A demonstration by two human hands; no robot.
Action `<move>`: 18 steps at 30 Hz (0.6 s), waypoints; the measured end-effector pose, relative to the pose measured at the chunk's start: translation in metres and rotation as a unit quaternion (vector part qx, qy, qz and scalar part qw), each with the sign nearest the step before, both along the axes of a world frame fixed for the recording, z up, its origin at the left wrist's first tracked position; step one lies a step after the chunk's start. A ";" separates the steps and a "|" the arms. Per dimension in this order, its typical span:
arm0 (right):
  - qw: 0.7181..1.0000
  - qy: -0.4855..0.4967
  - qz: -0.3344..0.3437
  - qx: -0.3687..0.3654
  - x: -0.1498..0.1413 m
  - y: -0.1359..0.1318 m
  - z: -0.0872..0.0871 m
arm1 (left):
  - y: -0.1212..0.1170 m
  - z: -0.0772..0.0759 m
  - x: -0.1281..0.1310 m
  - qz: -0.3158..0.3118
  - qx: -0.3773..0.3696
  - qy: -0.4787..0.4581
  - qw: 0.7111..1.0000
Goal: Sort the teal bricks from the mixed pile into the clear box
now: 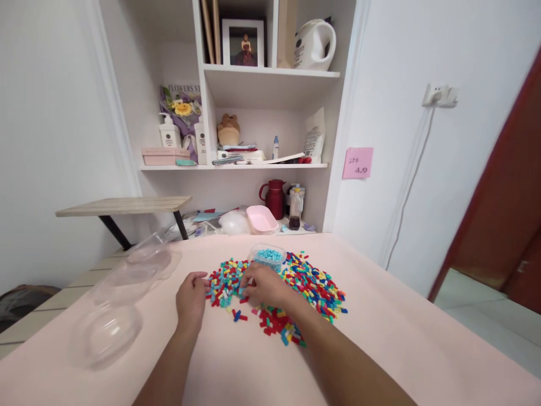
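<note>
Small plastic pieces in red, blue, yellow, green and white lie in a loose pile (315,287) on the pink tabletop. My right hand (264,283) reaches over the middle of it, fingers bent down and closed together among the pieces; whatever is between the fingertips is hidden. At the pile's left edge rests my left hand (192,293), fingers loosely curved and apart, fingertips by the outermost pieces, holding nothing visible. Just behind my right hand stands a clear plastic tub (252,251) containing light blue pieces (269,255). A few pieces lie scattered nearer me.
Several clear plastic containers (112,327) stand in a row along the left side of the pink table (245,372). Behind it are a pink tray (262,219), a red jug (275,198) and a bottle of dark liquid (295,210). A wooden shelf (124,206) stands at left.
</note>
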State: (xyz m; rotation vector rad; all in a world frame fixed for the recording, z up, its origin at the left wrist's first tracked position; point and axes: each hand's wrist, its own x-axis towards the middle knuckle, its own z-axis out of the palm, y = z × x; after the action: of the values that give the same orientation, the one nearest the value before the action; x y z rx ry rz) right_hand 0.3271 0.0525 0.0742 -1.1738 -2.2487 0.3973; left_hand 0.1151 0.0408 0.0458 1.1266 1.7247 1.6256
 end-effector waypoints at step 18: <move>0.936 0.252 -0.241 0.053 0.075 0.048 -0.010 | 0.006 -0.006 -0.003 -0.005 -0.012 -0.004 1.000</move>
State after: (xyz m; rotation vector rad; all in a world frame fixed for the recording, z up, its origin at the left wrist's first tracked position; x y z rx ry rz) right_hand 0.4020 0.1009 0.0642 -1.3344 -1.4682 0.3260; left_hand 0.1118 0.0465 0.0397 1.1147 1.7259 1.5974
